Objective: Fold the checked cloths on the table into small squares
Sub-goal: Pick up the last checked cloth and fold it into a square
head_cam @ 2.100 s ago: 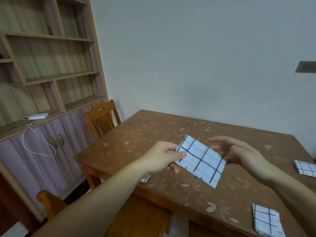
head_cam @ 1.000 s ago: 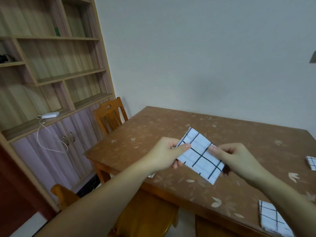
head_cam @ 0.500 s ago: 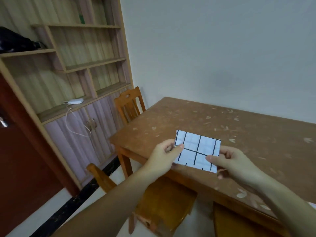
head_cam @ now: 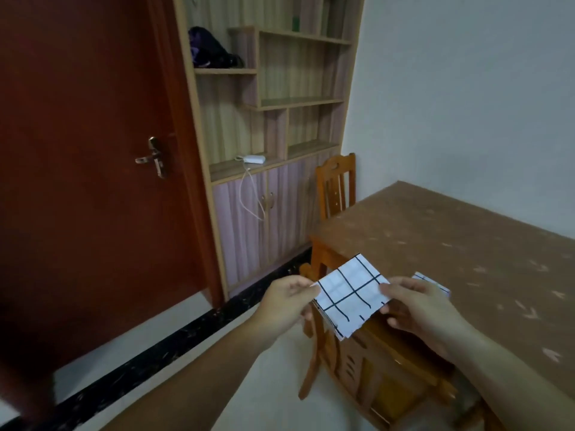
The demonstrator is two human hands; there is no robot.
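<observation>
A folded white cloth with black checks hangs in the air just off the near left corner of the brown table. My left hand pinches its left edge between thumb and fingers. My right hand pinches its right edge. Behind my right hand, a corner of another checked cloth shows on the table.
A wooden chair is tucked under the table below my hands, and a second chair stands at the table's left end. A shelf cabinet and a dark red door fill the left side.
The view has swung far to the left, off the table and onto the door and cabinet. Both hands kept hold of the folded cloth and now carry it past the table's corner.
</observation>
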